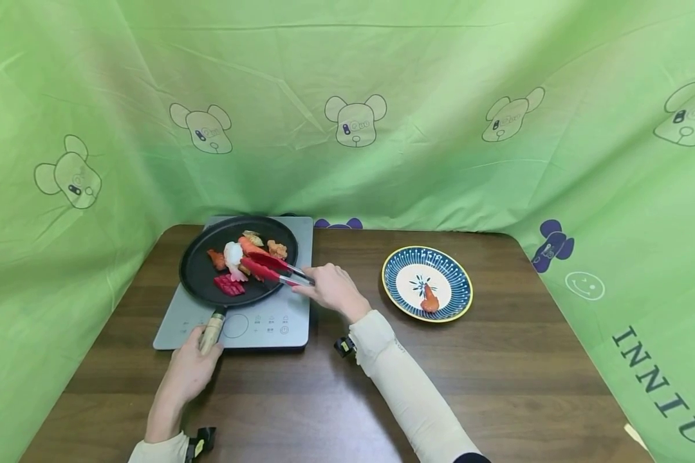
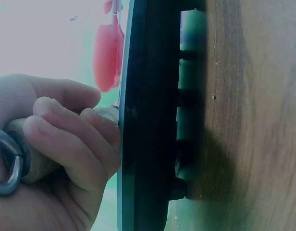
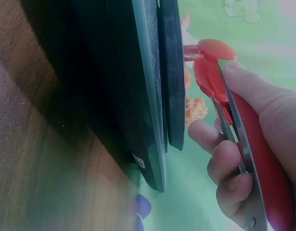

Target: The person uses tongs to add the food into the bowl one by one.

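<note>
A black frying pan (image 1: 199,280) sits on an induction cooktop (image 1: 176,315). My left hand (image 1: 190,370) grips its wooden handle (image 1: 211,331), fingers wrapped round it in the left wrist view. My right hand (image 1: 336,290) holds red-tipped tongs (image 1: 263,271) that reach over the pan from the right. In the right wrist view, thumb and fingers press on opposite arms of the tongs (image 3: 261,161). The tong tips are among food pieces, right beside a white-and-pink piece (image 1: 233,254). Dark red slices (image 1: 229,285), an orange piece (image 1: 217,260) and a brown lumpy piece (image 1: 277,249) lie around it.
To the right on the wooden table (image 1: 336,399) stands a blue-and-white plate (image 1: 395,276) with a yellow rim. One orange-brown food piece (image 1: 430,299) lies on it. Green printed cloth (image 1: 347,180) hangs behind the table and along both sides.
</note>
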The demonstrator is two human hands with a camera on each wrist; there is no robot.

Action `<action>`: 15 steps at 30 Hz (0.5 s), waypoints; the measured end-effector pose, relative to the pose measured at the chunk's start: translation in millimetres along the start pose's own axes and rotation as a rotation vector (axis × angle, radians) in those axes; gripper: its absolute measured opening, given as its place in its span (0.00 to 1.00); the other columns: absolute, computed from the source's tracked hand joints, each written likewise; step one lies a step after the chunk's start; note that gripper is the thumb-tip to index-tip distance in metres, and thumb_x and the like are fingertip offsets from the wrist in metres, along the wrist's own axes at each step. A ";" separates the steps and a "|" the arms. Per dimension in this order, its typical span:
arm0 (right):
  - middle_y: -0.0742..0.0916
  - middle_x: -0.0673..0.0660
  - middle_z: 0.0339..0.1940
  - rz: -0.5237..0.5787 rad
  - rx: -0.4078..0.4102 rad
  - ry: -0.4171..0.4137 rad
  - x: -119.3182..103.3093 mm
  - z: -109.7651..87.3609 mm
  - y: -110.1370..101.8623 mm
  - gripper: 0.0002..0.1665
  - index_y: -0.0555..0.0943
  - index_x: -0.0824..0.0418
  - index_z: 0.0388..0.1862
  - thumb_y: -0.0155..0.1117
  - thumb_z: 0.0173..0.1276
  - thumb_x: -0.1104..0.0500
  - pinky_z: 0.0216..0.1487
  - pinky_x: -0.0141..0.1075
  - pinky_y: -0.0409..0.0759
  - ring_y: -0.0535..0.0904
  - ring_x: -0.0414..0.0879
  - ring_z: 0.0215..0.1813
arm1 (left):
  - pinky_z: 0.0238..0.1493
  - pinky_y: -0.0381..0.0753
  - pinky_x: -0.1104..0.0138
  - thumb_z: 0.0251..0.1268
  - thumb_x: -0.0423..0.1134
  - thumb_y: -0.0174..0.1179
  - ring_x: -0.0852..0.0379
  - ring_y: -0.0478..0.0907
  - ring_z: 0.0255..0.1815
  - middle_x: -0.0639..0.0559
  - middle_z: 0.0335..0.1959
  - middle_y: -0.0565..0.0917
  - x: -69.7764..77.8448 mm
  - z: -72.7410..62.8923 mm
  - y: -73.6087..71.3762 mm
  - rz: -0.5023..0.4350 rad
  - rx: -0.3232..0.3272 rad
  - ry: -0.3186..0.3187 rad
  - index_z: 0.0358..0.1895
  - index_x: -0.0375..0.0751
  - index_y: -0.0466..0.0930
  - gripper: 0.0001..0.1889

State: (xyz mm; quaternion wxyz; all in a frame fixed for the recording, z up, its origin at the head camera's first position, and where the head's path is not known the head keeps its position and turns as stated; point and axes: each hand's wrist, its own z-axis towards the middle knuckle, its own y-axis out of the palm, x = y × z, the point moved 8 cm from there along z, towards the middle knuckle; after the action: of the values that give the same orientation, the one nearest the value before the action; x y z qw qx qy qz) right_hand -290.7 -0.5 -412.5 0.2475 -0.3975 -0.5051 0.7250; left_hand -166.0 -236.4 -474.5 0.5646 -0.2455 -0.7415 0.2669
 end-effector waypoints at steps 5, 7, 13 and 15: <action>0.77 0.49 0.20 -0.003 0.024 0.013 0.7 -0.8 -2.9 0.24 0.81 0.52 0.49 0.60 0.64 0.38 0.20 0.34 0.65 0.69 0.43 0.20 | 0.24 0.68 0.61 0.69 0.44 0.49 0.50 0.69 0.27 0.34 0.40 0.73 -1.1 0.8 1.2 -0.002 -0.002 0.008 0.67 0.33 0.54 0.29; 0.78 0.50 0.21 0.009 0.027 0.025 2.2 -2.4 -4.7 0.27 0.81 0.53 0.53 0.61 0.63 0.38 0.20 0.34 0.65 0.69 0.43 0.20 | 0.24 0.68 0.61 0.69 0.44 0.49 0.49 0.69 0.28 0.33 0.41 0.73 -1.5 1.2 1.3 0.001 -0.002 0.014 0.67 0.32 0.54 0.29; 0.77 0.51 0.19 0.005 0.051 0.050 9.0 -14.4 -18.1 0.30 0.80 0.55 0.56 0.63 0.62 0.39 0.20 0.35 0.65 0.69 0.44 0.20 | 0.24 0.68 0.61 0.69 0.44 0.50 0.50 0.70 0.27 0.34 0.40 0.73 -1.8 1.7 0.5 0.006 -0.003 0.016 0.67 0.32 0.53 0.30; 0.73 0.50 0.16 -0.011 0.072 0.046 10.9 -20.2 -26.1 0.26 0.81 0.53 0.51 0.63 0.62 0.39 0.21 0.37 0.66 0.69 0.44 0.20 | 0.23 0.68 0.61 0.69 0.44 0.50 0.50 0.70 0.27 0.34 0.40 0.73 -1.4 1.7 -0.2 0.006 -0.002 0.017 0.68 0.32 0.53 0.30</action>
State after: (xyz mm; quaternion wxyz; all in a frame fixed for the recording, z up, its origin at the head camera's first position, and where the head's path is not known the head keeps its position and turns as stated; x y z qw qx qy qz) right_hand -281.2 28.2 -395.4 0.2773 -0.4018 -0.4750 0.7321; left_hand -167.3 -237.8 -475.7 0.5699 -0.2507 -0.7360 0.2658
